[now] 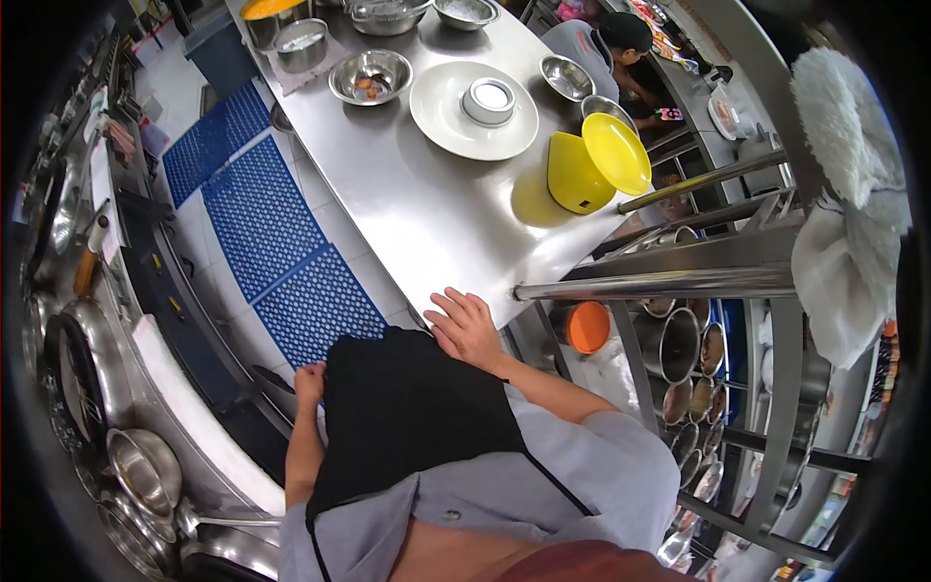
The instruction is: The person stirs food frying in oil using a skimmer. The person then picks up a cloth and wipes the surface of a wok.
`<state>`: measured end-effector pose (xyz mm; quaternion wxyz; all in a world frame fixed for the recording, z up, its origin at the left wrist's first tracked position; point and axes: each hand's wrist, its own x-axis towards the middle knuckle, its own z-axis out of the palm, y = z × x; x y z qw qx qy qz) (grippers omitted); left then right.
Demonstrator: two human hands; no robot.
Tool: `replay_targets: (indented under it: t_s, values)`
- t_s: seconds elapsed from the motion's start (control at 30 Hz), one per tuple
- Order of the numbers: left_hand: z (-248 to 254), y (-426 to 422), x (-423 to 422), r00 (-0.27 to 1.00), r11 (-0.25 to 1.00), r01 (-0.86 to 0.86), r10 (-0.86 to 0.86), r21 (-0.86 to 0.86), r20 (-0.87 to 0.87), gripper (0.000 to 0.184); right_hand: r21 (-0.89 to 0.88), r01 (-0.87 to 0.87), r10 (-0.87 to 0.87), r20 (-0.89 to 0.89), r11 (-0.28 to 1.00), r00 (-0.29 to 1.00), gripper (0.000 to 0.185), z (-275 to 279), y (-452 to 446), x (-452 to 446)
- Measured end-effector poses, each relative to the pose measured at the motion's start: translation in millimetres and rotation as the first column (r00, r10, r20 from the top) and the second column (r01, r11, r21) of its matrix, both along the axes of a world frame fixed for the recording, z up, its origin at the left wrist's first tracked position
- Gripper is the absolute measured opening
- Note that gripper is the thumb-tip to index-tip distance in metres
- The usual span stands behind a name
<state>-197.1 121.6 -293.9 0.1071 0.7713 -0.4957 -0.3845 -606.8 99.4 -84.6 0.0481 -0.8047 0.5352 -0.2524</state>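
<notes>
My right hand (pixel 465 330) rests at the near corner of the steel table (pixel 407 213), its fingers apart and nothing in them. Beside the black apron (pixel 417 407), my left hand (pixel 308 383) is low and curled closed; what it holds, if anything, is hidden. Farther up the table stand a large white plate (pixel 436 112) with a small white round dish (pixel 488 101) on it, and a yellow stand with a round tray (pixel 617 155), resembling a kitchen scale. A steel bowl (pixel 370 78) near the plate contains a few brownish pieces.
A steel rail (pixel 659 285) and shelves of metal pots (pixel 669 344) are at the right. Blue mats (pixel 257 218) cover part of the floor. Pans and a steel bowl (pixel 144 470) line the left counter. Another person (pixel 592 53) leans at the far counter.
</notes>
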Motion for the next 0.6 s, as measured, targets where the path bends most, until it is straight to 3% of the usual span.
replay_targets:
  t_s: [0.07, 0.13, 0.23, 0.37, 0.6]
  values:
    - [10, 0, -4, 0.997, 0.999, -0.04, 0.042, 0.032, -0.059, 0.051, 0.005, 0.002, -0.002, 0.0, 1.0, 1.0, 0.033, 3, -2, 1]
    - [16, 0, -5, 0.998, 0.997, -0.007, 0.002, 0.075, 0.063, 0.05, 0.01, 0.001, -0.001, 0.006, 1.0, 1.0, 0.033, 2, -1, 1]
    - [16, 8, -7, 0.998, 0.999, -0.045, 0.045, -0.008, 0.037, 0.048, 0.01, 0.002, -0.002, 0.001, 1.0, 1.0, 0.033, 3, -2, 0]
    - [18, 13, -7, 0.995, 0.991, -0.097, 0.099, 0.093, -0.018, 0.048, 0.01, -0.005, 0.005, -0.002, 1.0, 1.0, 0.033, 5, -3, 1]
    - [-16, 19, 7, 0.992, 0.987, -0.07, 0.084, 0.144, -0.092, 0.048, 0.012, -0.002, 0.002, -0.015, 1.0, 1.0, 0.032, 5, -3, 1]
